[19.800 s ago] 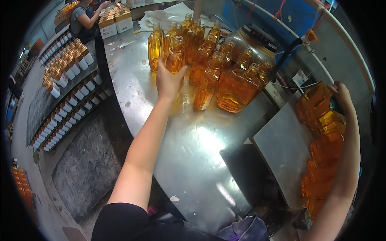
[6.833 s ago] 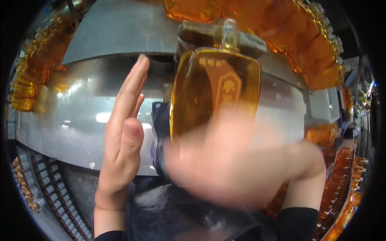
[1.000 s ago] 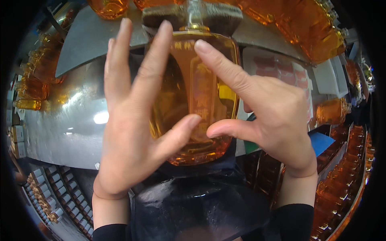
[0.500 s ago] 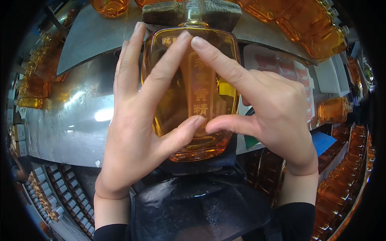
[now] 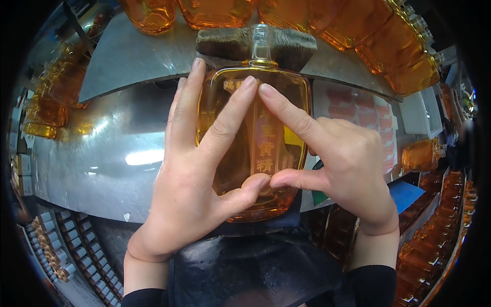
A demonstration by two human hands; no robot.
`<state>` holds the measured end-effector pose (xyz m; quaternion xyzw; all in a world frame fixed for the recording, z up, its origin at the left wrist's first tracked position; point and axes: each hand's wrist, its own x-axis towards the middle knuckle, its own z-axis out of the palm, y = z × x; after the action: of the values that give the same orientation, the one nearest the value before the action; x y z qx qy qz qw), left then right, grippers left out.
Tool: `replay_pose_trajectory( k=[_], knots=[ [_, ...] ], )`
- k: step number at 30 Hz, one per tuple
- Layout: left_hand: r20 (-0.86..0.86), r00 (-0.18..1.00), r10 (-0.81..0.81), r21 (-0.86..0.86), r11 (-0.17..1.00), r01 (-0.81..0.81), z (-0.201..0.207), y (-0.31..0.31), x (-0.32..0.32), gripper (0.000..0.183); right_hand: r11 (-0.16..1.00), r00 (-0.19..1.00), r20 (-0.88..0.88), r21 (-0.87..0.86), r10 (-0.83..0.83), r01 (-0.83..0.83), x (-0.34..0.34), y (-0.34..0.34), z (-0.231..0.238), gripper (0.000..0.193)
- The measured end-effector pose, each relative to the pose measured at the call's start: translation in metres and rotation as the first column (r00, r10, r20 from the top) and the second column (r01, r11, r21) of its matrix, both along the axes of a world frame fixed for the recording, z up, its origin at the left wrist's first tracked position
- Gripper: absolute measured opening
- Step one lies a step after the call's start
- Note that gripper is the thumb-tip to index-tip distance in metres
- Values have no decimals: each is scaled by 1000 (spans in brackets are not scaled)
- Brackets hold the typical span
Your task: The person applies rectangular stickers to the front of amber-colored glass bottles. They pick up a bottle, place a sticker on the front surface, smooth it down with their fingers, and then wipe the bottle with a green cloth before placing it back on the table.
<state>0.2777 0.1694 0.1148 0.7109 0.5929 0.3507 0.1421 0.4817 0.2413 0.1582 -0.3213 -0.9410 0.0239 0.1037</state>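
Lying face-up, neck pointing far, the amber bottle (image 5: 238, 148) sits centre, right in front of the person, neck across a dark padded block (image 5: 222, 45). Label (image 5: 264, 138) runs down its face.

Left hand (image 5: 189, 161): spread flat, not wrapped round anything. Index tip at label top, thumb tip near its lower end, other fingers along the bottle's left edge. Right hand (image 5: 345, 158): index and thumb apart, mirroring the left; thumb tips about meet, index tips just beside each other. Its other fingers are curled under; can't tell if they grip anything.

Near side: black apron (image 5: 250, 266). Right: sheet of red labels (image 5: 358, 112) on the metal bench (image 5: 102, 179), then white tray (image 5: 428, 112), blue sheet (image 5: 406, 196) nearer. Far: bottle row (image 5: 337, 25). Left: bottle cluster (image 5: 61, 100); near left, white containers (image 5: 84, 253).
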Motion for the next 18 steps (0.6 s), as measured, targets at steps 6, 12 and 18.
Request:
replay_pose_trajectory(
  k=[6,12,18],
  knots=[
    [117,991,-66,9,998,66,2,3,1,91,823,619,-659,-567,-427,-36,53,88,13,63],
    [117,986,-117,41,993,112,-7,6,-3,108,985,928,-343,-35,146,-168,0,13,15,29],
    [280,954,-106,17,994,105,-17,0,-7,117,900,864,-339,360,372,-246,-32,70,21,27]
  ],
)
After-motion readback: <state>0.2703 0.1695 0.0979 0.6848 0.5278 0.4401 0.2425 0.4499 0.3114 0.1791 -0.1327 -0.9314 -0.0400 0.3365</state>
